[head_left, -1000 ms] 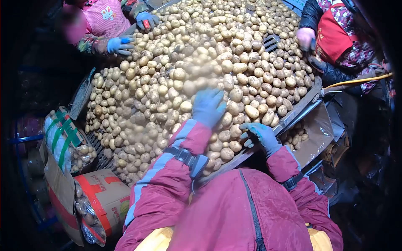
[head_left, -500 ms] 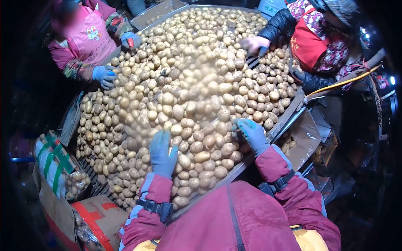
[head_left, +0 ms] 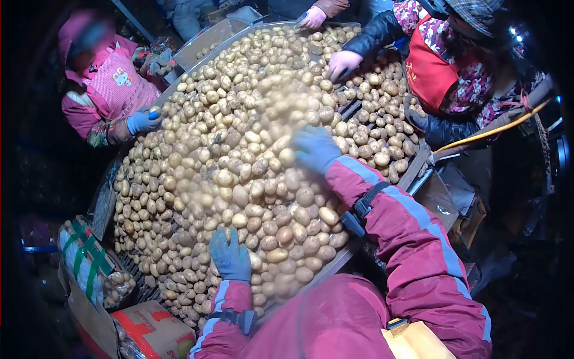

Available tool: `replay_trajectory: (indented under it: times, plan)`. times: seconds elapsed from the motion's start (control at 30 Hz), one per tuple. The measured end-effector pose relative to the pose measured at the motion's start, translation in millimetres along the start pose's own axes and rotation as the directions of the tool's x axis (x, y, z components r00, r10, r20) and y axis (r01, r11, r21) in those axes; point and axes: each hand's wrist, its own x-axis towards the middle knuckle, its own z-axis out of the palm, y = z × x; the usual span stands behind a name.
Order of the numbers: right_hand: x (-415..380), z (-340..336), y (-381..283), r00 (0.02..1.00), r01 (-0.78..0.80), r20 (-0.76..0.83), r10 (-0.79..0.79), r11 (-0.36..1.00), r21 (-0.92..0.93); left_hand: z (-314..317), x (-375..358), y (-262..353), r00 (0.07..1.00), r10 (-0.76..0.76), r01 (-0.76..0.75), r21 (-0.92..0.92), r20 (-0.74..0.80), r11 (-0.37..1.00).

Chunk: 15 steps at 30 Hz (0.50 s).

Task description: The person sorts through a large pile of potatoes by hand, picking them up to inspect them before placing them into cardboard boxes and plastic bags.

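A broad heap of potatoes (head_left: 281, 239) covers the sorting table in front of me. My left hand (head_left: 230, 256), in a blue-grey glove, rests open on the near part of the heap, fingers spread over the potatoes and nothing gripped. My right hand (head_left: 315, 149), gloved alike, reaches across to the middle of the heap. It is smeared by motion, and whether its fingers hold a potato cannot be made out.
Co-workers' gloved hands touch the heap: a blue glove (head_left: 144, 120) at left, a pink glove (head_left: 345, 63) at right, another pink glove (head_left: 313, 17) at the far edge. A cardboard carton (head_left: 149, 328) stands near left. A yellow cable (head_left: 496, 128) runs along the right.
My right hand has moved from the table's right edge forward and left onto the middle of the heap. My left hand has come slightly nearer to me. A pink glove has appeared at the far edge.
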Motion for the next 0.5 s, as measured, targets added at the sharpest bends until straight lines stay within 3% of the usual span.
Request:
replay_trajectory:
  times: [0.1, 0.13, 0.23, 0.3, 0.33, 0.5]
  plan:
    - [-0.6, -14.4, 28.9, 0.989, 0.142, 0.034, -0.141, 0.990, -0.010, 0.3, 4.3, -4.0, 0.999, 0.043, -0.043, -0.002, -0.020, 0.999]
    - [9.6, -12.2, 41.4, 0.983, -0.065, 0.173, 0.056, 0.997, 0.046, -1.6, 5.3, -2.3, 0.999, 0.036, -0.036, -0.006, -0.027, 0.999]
    - [1.9, -32.5, 74.8, 0.950, -0.242, 0.189, 0.249, 0.969, -0.060, -10.2, 9.5, 3.5, 1.000, 0.019, -0.019, -0.010, 0.002, 1.000]
    - [-18.3, -26.6, 114.6, 0.989, -0.139, 0.030, 0.142, 0.987, -0.076, -9.6, 9.5, 4.8, 1.000, 0.018, -0.018, 0.001, 0.002, 1.000]
    - [-20.4, -26.8, 130.5, 0.975, -0.196, 0.093, 0.201, 0.979, -0.062, -9.4, 10.1, 3.6, 1.000, 0.022, -0.022, 0.008, 0.000, 1.000]
    - [-37.6, -47.0, 165.9, 0.931, -0.356, -0.099, 0.351, 0.934, -0.037, -10.0, 10.3, 5.2, 1.000, 0.020, -0.020, -0.015, -0.006, 1.000]
